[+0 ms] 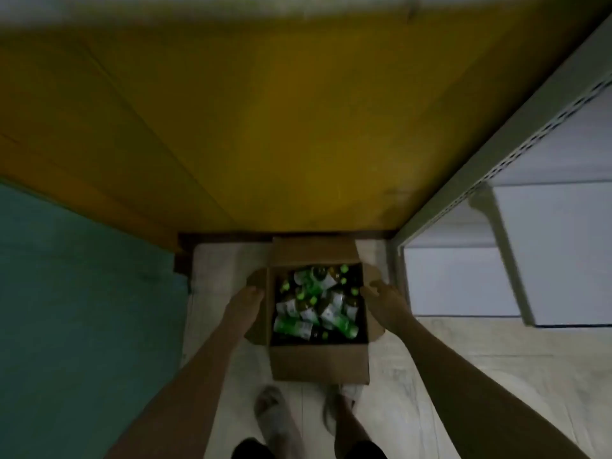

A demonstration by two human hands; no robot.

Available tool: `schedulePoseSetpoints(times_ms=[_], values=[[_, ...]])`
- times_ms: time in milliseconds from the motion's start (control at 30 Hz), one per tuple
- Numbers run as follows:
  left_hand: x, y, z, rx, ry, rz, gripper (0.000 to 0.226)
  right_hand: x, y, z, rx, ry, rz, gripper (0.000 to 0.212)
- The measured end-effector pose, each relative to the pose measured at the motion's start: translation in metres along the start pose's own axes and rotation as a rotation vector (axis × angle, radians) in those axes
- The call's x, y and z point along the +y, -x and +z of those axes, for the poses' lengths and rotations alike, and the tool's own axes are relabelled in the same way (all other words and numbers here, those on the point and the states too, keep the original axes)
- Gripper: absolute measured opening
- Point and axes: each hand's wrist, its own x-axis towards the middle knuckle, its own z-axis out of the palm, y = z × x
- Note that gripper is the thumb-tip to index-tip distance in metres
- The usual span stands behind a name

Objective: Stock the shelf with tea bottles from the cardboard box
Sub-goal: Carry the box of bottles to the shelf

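From the head camera, looking steeply down: an open brown cardboard box [319, 359] sits on the pale floor [447, 376], its four flaps folded outward, directly ahead of the person's feet. Inside lies a jumbled heap of small green-capped tea bottles with white labels [316, 306]; they lie on their sides at mixed angles, so no single long axis holds for the pile, though several near the front run roughly left to right.

The left hand [246, 301] rests against the box's left side flap, fingers seemingly curled over its edge, though the blur keeps me from telling how firmly they close. The right hand [381, 294] sits at the right side flap, fingers loosely spread and touching the cardboard; it does not appear clamped on anything. Neither hand holds a bottle.

The bottles lie between the two hands and below them, inward from each set of fingers. Both hands look about equally near the heap. The white metal shelf unit with a perforated grey upright [463, 283] stands to the right of the box, so the right hand probably has the shorter path from box to shelf. Its visible lower bays show no bottles, so stocking appears not yet begun.
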Motion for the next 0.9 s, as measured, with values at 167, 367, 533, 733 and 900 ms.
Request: schedulePoseSetpoints(times_ms=[167, 367, 533, 733, 900], values=[[-0.076, -0.102, 0.059, -0.010, 0.045, -0.175, 0.055, 0.102, -0.125, 0.069, -0.037, 0.036, 0.167, 0.067], [-0.158, -0.264, 0.131, 0.053, 0.009, -0.262, 0.045, 0.188, -0.279, 0.156, 0.025, 0.025, 0.206, 0.066], [-0.195, -0.368, 0.180, 0.208, 0.155, -0.259, 0.076, 0.237, -0.348, 0.202, 0.193, -0.147, 0.209, 0.066], [-0.209, -0.389, 0.188, 0.338, -0.120, -0.238, 0.029, 0.253, -0.369, 0.200, 0.168, -0.207, 0.245, 0.027], [-0.194, -0.381, 0.170, 0.254, -0.163, -0.212, 0.026, 0.229, -0.355, 0.182, 0.115, -0.140, 0.247, 0.023]])
